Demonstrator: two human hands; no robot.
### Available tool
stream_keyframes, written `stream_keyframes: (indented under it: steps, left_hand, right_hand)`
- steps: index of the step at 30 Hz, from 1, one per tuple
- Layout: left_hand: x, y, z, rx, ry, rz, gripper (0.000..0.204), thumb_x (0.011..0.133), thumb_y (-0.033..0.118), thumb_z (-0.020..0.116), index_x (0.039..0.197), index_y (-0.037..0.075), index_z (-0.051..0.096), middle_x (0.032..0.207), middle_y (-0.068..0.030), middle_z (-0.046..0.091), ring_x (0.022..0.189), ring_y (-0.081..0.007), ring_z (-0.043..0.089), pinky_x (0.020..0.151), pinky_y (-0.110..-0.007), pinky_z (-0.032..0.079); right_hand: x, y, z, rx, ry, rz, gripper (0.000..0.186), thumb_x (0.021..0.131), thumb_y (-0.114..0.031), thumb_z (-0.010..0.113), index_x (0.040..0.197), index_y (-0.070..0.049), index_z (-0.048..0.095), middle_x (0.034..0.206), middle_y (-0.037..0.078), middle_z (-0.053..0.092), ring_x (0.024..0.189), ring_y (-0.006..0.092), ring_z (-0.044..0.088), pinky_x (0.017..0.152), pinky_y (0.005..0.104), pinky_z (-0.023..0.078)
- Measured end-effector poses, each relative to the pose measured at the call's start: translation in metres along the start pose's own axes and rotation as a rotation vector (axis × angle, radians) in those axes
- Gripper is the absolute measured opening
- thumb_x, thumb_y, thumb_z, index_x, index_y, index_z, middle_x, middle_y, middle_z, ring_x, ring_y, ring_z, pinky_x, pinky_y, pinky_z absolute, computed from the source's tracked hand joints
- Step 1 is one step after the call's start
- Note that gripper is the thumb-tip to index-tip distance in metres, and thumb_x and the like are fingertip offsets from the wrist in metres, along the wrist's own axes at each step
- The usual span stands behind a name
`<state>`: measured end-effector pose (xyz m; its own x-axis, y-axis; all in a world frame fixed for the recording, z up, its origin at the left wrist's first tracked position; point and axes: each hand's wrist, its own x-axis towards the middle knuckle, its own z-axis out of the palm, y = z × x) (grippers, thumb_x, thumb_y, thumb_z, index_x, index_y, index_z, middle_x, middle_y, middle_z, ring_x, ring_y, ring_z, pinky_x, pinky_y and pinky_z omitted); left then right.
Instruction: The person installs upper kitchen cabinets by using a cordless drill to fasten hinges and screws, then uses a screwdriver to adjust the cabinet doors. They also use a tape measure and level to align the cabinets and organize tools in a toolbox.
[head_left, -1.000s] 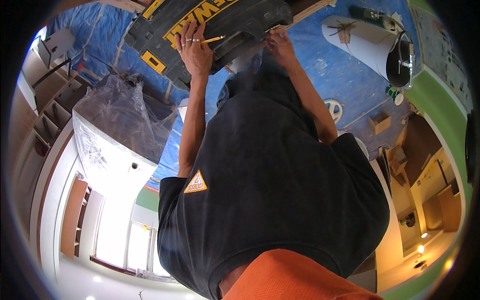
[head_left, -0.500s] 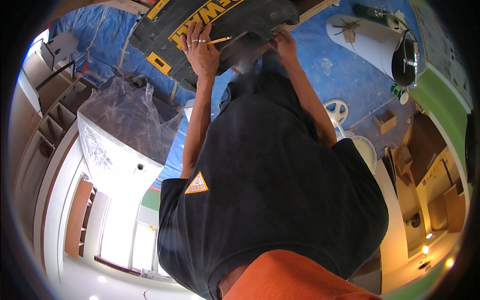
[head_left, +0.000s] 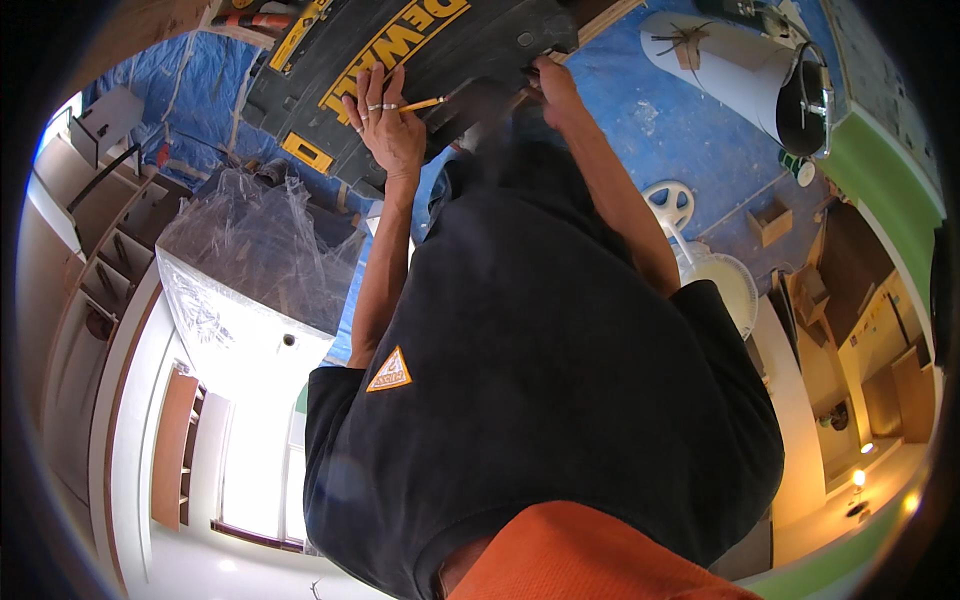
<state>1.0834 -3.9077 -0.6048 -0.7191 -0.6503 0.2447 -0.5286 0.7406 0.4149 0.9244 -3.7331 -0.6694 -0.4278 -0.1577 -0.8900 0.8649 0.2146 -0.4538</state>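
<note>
A large black tool case (head_left: 450, 70) with yellow latches and yellow lettering lies at the top of the view. On its face rests my left hand (head_left: 388, 125), fingers stretched toward the far side and rings on some of them. A yellow pencil (head_left: 425, 103) is held at that hand, by the thumb and index finger, pointing right. My right hand (head_left: 558, 92) is closed at the case's near right edge, its fingertips pinching a dark part there. That part's exact shape is hard to make out. A blurred dark patch hides what lies between my hands.
Blue plastic sheeting (head_left: 640, 130) covers the floor. To the left stands a box-like unit wrapped in clear plastic (head_left: 250, 240). At right are a white cylindrical bin (head_left: 715, 70), a white fan-like item (head_left: 725, 285), a small wooden box (head_left: 770, 222) and a green-and-white can (head_left: 797, 167).
The whole view has shifted slightly, so the case and both hands sit a little farther left. My right fingertips have risen slightly along the case edge. My left hand stays on the case.
</note>
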Motion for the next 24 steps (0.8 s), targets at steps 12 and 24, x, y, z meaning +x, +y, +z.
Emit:
stream_keyframes:
  steps: [12,24]
  left_hand:
    - [0.002,0.0,-0.005,0.029,-0.02,0.077,0.041,0.092,0.005,0.056,0.128,0.021,0.066,0.139,-0.0051,0.057,0.137,-0.0283,0.043,0.118,-0.049,0.023]
    - [-0.002,-0.05,-0.036,0.019,-0.049,0.505,0.041,0.09,0.01,0.056,0.131,0.013,0.062,0.131,-0.0114,0.06,0.128,-0.0323,0.05,0.108,-0.05,0.034]
  right_hand:
    - [-0.02,0.086,-0.021,0.055,-0.136,-0.28,0.035,0.097,-0.024,0.056,0.126,-0.005,0.06,0.116,0.005,0.066,0.107,0.0176,0.062,0.096,0.0333,0.047]
    - [-0.062,0.265,0.131,0.147,-0.386,-0.391,0.023,0.092,-0.018,0.064,0.108,-0.003,0.064,0.099,0.008,0.067,0.09,0.0207,0.065,0.085,0.0323,0.049]
